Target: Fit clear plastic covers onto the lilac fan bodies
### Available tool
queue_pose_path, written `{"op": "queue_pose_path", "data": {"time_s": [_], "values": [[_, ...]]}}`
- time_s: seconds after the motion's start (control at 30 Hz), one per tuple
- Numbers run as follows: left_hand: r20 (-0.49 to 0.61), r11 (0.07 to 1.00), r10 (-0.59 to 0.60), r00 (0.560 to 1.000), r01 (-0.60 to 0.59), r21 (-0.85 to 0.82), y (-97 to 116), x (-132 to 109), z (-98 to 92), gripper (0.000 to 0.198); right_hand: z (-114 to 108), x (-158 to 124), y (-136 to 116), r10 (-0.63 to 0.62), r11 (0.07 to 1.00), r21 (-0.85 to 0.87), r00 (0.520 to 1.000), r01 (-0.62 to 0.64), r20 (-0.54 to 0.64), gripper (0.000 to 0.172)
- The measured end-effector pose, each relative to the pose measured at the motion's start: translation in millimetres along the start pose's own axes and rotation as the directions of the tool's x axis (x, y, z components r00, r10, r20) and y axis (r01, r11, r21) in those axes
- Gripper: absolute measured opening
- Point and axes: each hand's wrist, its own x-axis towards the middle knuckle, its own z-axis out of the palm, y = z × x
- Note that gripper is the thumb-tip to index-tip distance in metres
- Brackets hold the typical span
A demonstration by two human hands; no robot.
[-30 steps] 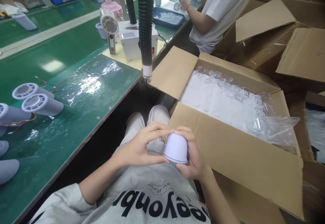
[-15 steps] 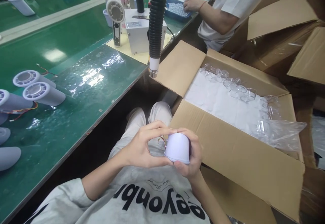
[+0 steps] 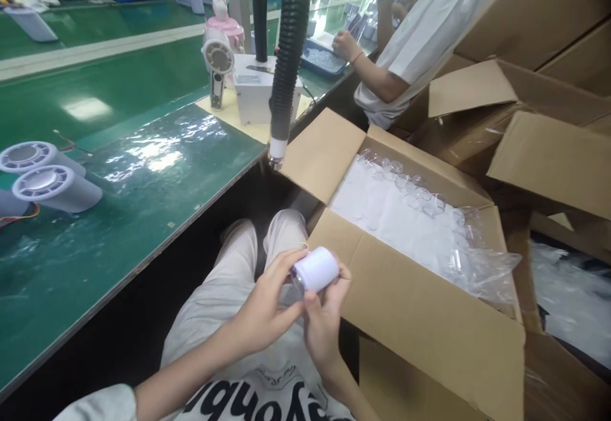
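Over my lap, a short lavender cylindrical housing lies tilted on its side between my hands. My right hand grips it from the right and below, with the thumb against its lower side and the fingers curled around the closed end. My left hand holds its left end, fingers along the top and thumb underneath. A clear or shiny rim shows at that end, and a short bit of wire sticks up behind it. Its inside is hidden from me.
Lavender cylinders with round grilles and wires lie on the green table. A black flexible hose hangs by a white box-shaped device. An open carton with clear plastic parts stands right. A co-worker's hand is at a blue tray.
The housing has been tipped from upright onto its side, its left end turned toward my left hand. Both hands shifted slightly left in view. The camera view has also moved.
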Motion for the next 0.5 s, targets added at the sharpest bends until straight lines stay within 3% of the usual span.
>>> {"op": "queue_pose_path", "data": {"time_s": [0.07,0.13,0.2,0.3,0.4,0.5], "values": [[-0.026,0.957,-0.175,0.984,0.164,-0.239,-7.4,1.4,-2.6,0.057,-10.0,6.3,1.8,-0.048,0.998,-0.044,0.989,0.055,0.141,0.062],[-0.052,0.835,-0.359,0.932,0.295,-0.463,-16.9,2.9,-10.1,0.055,-34.8,30.5,0.0,-0.095,0.961,-0.239,0.977,0.14,0.19,0.059],[-0.056,0.686,-0.486,0.872,0.341,-0.643,-27.9,5.4,-21.2,0.048,-77.3,73.6,-7.2,-0.133,0.849,-0.51,0.99,0.139,0.049,0.05],[-0.068,0.515,-0.633,0.771,0.354,-0.781,-42.8,8.9,-40.1,0.03,-163.7,156.7,-26.5,-0.182,0.752,-0.66,0.96,-0.003,-0.212,0.034],[-0.112,0.496,-0.737,0.666,0.421,-0.759,-52.4,7.5,-55.5,0.016,-241.5,232.1,-41.0,-0.195,0.694,-0.702,0.897,-0.16,-0.397,0.026],[-0.148,0.528,-0.742,0.654,0.435,-0.729,-53.2,2.3,-63.0,0.02,-284.1,282.8,-38.6,-0.192,0.68,-0.687,0.842,-0.256,-0.504,0.031]]}}
